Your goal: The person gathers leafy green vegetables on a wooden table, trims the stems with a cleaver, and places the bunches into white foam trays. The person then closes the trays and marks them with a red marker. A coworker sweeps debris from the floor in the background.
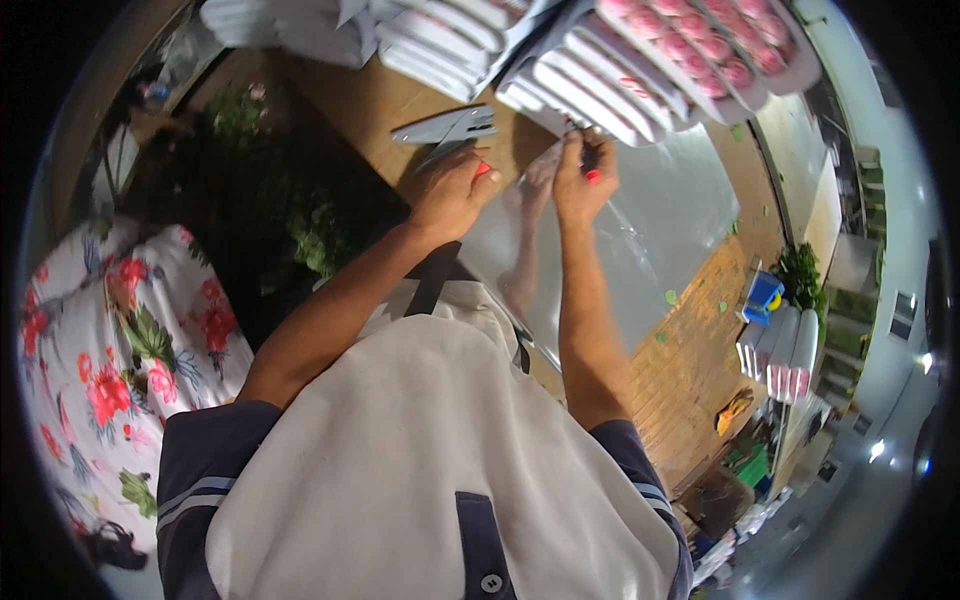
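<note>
My right hand [587,176] grips a dark, slim marker-like tool with a red end [593,177]. Its tip is close to the lower edge of a stack of white flower sleeves [600,82], one of which bears red marks. In my left hand [454,193] a small red piece [482,169], perhaps a cap, shows between thumb and fingers. Just beyond that hand, a grey plier stapler [442,126] lies on the wooden tabletop [337,90]. A shiny, reflective sheet [637,225] lies beneath my right forearm and mirrors an arm.
Pink roses [694,45] fill the sleeves at the top right. More white sleeves [442,45] lie further left. Dark ground with green foliage [319,240] lies left. A person in a floral garment [127,360] is close by. Wrapped bunches [784,352] and a blue object [763,296] stand right.
</note>
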Motion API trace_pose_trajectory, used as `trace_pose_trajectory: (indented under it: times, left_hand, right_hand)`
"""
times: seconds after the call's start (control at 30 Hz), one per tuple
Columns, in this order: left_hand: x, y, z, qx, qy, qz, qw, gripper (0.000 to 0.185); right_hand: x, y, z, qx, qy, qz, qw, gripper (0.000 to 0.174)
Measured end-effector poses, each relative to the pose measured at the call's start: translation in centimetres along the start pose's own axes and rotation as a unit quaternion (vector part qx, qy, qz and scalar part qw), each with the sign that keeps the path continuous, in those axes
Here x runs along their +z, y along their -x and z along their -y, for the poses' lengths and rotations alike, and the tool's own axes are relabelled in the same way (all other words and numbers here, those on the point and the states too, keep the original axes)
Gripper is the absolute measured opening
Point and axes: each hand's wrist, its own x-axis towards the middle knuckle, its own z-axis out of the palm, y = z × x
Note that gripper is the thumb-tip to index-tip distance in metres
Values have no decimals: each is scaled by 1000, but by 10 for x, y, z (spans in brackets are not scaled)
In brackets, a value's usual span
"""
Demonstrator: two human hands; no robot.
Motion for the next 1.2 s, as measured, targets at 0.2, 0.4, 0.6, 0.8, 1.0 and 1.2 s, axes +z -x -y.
trace_pose_trajectory:
  times: [0.2,0.4,0.6,0.8,1.0,1.2]
  left_hand:
    - [-10,48,21,-44,33,-34,998,33]
    - [-12,65,21,-31,34,-25,999,37]
    - [-8,68,26,11,-3,-16,1000,36]
    - [-8,66,26,23,-25,-10,999,29]
    - [-12,68,28,71,-34,-7,997,26]
    - [-17,73,28,74,-32,-38,996,24]
  right_hand:
    - [19,-15,-18,-27,26,4,999,20]
    - [26,-18,-22,-1,-4,0,1000,20]
    - [24,-17,-16,-3,49,10,999,19]
    - [17,-16,-8,25,32,33,999,17]
    - [16,-10,-8,30,-53,-32,998,15]
    - [10,-11,-6,55,-70,-20,996,21]
